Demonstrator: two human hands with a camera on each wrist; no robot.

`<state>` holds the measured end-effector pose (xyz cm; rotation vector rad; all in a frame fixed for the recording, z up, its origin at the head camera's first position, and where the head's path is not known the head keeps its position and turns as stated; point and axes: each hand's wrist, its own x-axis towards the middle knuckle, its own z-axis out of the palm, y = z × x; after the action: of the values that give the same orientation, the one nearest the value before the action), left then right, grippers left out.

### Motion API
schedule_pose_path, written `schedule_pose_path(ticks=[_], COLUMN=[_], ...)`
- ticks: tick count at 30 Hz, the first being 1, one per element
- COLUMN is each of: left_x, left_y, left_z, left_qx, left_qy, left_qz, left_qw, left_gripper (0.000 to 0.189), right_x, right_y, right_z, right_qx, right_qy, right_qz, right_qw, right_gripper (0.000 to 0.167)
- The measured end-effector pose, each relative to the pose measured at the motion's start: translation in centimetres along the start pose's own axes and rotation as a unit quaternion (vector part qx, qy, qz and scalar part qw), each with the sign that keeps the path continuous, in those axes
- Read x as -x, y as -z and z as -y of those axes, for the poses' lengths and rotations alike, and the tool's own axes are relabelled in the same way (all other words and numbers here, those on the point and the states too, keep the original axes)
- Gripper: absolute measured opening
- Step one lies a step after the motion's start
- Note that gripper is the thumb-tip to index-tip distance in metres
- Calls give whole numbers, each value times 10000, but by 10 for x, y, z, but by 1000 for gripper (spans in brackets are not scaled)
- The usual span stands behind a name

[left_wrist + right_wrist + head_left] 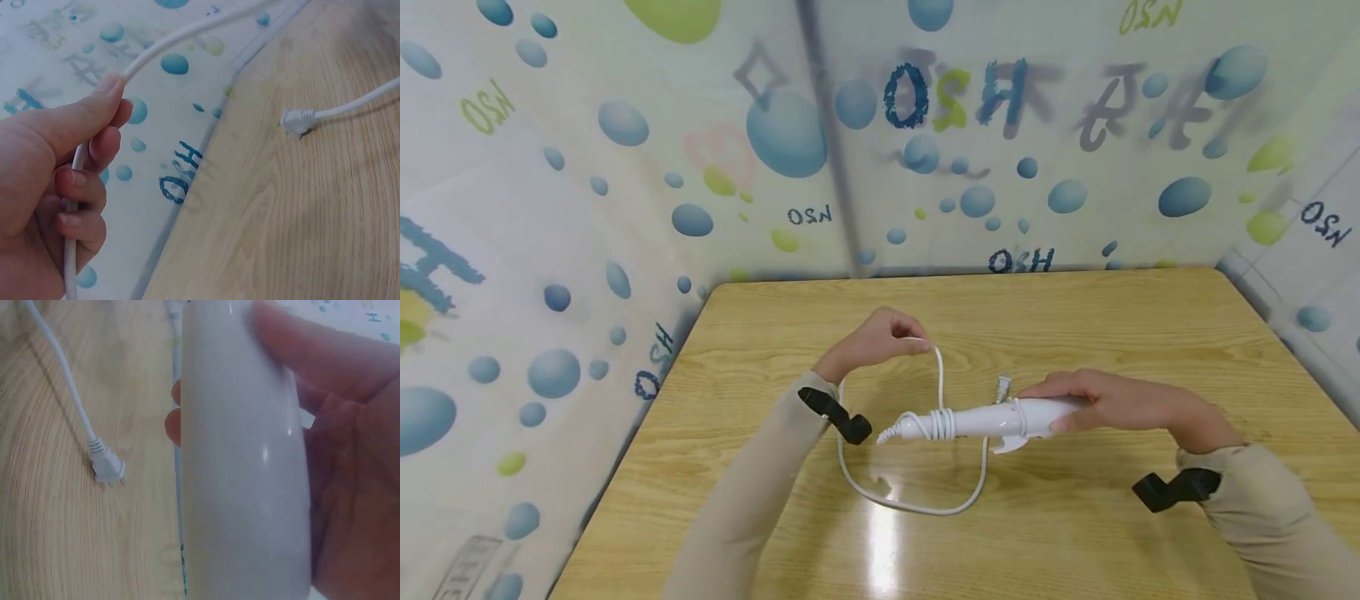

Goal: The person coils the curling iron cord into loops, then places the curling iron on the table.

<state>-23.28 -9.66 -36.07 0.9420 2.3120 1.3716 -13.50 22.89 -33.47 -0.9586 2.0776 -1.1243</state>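
A white curling iron [977,422] is held roughly level above the table by my right hand [1112,404], which grips its thick right end. In the right wrist view the thumb and fingers wrap round the smooth white body [244,456]. Several turns of white cord [940,423] circle the slimmer left part, beside the ribbed cord sleeve [889,431]. From these turns the cord rises to my left hand [880,337], where thumb and fingers pinch it, with more cord running through the curled fingers [81,181]. The remaining cord loops down to the two-pin plug [1003,388] lying on the table.
The wood-grain table [760,333] has its far edge against a printed curtain [880,200] with bubbles and lettering. Another curtain side [512,333] borders the left. Black wrist straps [838,417] sit on both sleeves. The cord's loop [917,508] hangs low in front of me.
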Motion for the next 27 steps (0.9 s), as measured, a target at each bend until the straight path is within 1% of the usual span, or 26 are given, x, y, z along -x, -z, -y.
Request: schedule_pose_path(ticks=[2, 5, 9, 12, 15, 19, 21, 23, 25, 27], left_x=[0, -1, -1, 0, 2, 6, 8, 10, 12, 14], left_y=[0, -2, -6, -10, -14, -18, -20, -22, -24, -25], left_z=[-6, -15, -29, -39, -49, -60, -63, -65, -67, -68], left_qx=[-41, -115, -251, -259, -227, -316, -367, -395, -410, -393], left_qy=[-54, -219, -475, -621, -789, -1017, -1138, -1200, -1238, -1176], left_qz=[66, 132, 96, 39, 56, 116, 73, -36, -227, -447], left_qw=[10000, 9996, 9985, 9977, 9966, 9942, 9928, 9920, 9912, 9913], left_gripper=[12, 12, 10, 9, 8, 9, 9, 9, 8, 8], right_x=[-2, -5, -9, -12, -14, -16, -16, -16, -16, -16], right_y=[-1, -1, -1, -1, -1, -1, 0, 0, 0, 1], right_z=[-1, -2, -6, -10, -13, -15, -17, -20, -23, -25], right_qx=[-10, 28, 239, 367, 360, 171, 145, 169, 238, 301], right_qy=[-96, -232, -341, -397, -412, -424, -439, -483, -547, -616], right_qz=[57, 118, 103, 41, -5, -62, -173, -356, -602, -897], right_qw=[9999, 9997, 9991, 9985, 9985, 9989, 9988, 9981, 9964, 9936], right_gripper=[42, 43, 44, 45, 47, 50, 51, 50, 50, 51])
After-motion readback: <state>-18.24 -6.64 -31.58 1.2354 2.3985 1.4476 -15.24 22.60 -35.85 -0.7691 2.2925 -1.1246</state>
